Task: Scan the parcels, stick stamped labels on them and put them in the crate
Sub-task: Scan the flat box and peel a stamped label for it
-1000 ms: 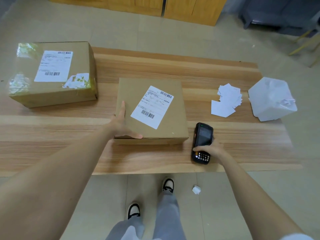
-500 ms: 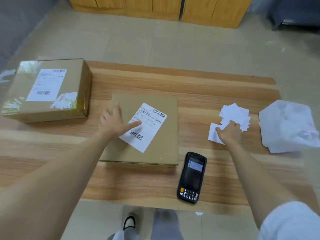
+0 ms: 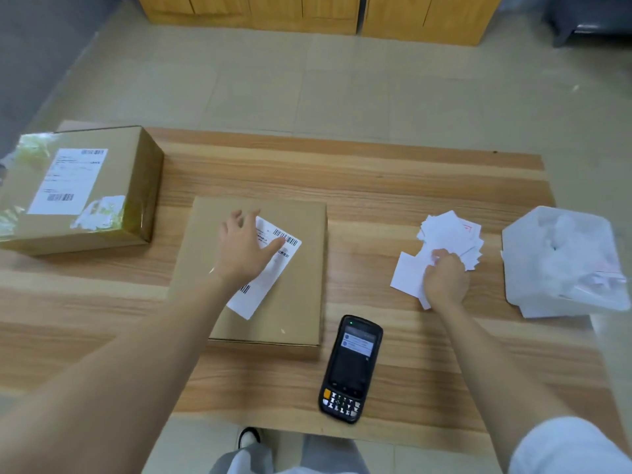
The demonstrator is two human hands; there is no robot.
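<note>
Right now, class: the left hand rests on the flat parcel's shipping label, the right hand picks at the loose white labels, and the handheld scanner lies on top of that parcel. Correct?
Not quite. In the head view the handheld scanner lies on the wooden table, beside the near right corner of the flat parcel, not on it. The rest holds.

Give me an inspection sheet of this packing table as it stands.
Surface: wooden table, striped grain.
Job's things: flat parcel at centre, printed slip on top; big parcel at left, taped; scanner lying right of the flat parcel, screen lit; labels in a loose pile at right; no crate in view.
Clutter: white bag at the right edge.
Hands: left hand flat on the slip; right hand with fingers curled into the labels.
Cables: nothing seen.
Surroundings: tiled floor, wooden cabinets beyond, a shoe below the near edge.
</note>
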